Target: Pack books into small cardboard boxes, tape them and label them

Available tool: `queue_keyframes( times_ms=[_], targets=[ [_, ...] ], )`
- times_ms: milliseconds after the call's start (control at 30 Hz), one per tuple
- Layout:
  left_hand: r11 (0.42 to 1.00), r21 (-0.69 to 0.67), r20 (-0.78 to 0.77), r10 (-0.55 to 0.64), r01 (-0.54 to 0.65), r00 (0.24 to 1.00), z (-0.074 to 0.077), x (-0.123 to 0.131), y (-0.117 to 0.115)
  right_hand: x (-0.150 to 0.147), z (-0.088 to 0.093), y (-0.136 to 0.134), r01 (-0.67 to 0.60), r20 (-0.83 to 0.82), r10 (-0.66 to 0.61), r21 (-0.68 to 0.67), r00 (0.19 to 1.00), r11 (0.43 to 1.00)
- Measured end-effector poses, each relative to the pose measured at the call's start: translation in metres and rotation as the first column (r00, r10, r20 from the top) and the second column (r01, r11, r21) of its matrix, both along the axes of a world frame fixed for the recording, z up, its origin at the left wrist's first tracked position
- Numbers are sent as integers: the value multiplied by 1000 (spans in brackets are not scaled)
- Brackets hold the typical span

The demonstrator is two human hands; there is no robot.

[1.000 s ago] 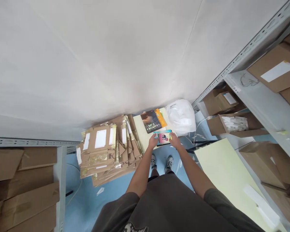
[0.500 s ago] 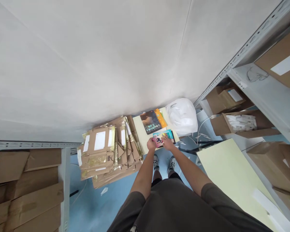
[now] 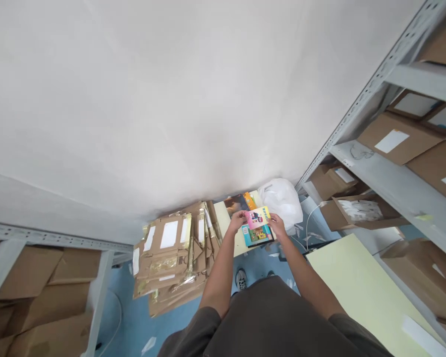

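Observation:
Between my hands is a small pink and yellow book (image 3: 257,217) with a cartoon figure on its cover. My left hand (image 3: 238,218) pinches its left edge, and my right hand (image 3: 276,223) grips the right edge. Just below it, a blue picture book (image 3: 258,234) lies on a dark-edged item on the pale yellow table (image 3: 222,214). Farther back, partly covered by the raised book, rests a dark-covered book (image 3: 235,203). An orange book (image 3: 250,201) lies beside that one.
Flattened cardboard boxes (image 3: 171,253) are piled left of the table. A white plastic bag (image 3: 281,201) stands at its right. Shelves with cardboard boxes (image 3: 412,265) line the right side, near a second pale yellow board (image 3: 364,292). More boxes (image 3: 48,292) fill the left shelf.
The pink and yellow book has been lifted off the blue book and turned level, now held by both hands. My right hand has moved to its right edge. The view has shifted.

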State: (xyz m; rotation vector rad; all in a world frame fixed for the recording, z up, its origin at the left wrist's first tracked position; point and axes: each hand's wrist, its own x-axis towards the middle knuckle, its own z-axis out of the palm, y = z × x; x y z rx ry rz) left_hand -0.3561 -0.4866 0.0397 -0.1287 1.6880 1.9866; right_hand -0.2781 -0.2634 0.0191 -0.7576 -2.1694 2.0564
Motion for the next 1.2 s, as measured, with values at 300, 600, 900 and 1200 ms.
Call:
queue_keyframes(
  times_ms=[300, 600, 900, 1200],
  targets=[
    [981, -31, -222, -195, 193, 955, 74, -15, 52, 20, 88, 44, 204, -181, -242, -206, 953, 957],
    [811, -2, -231, -569, 585, 789, 116, 77, 194, 150, 135, 152, 438, -293, -545, -359, 785, 824],
    [620, 142, -220, -740, 772, 635, 105, 291, 400, 388, 150, 285, 587, -294, -688, -365, 663, 722],
    [391, 146, -184, -892, 909, 413, 104, 418, 524, 547, 152, 340, 763, -268, -857, -392, 439, 514]
  ],
)
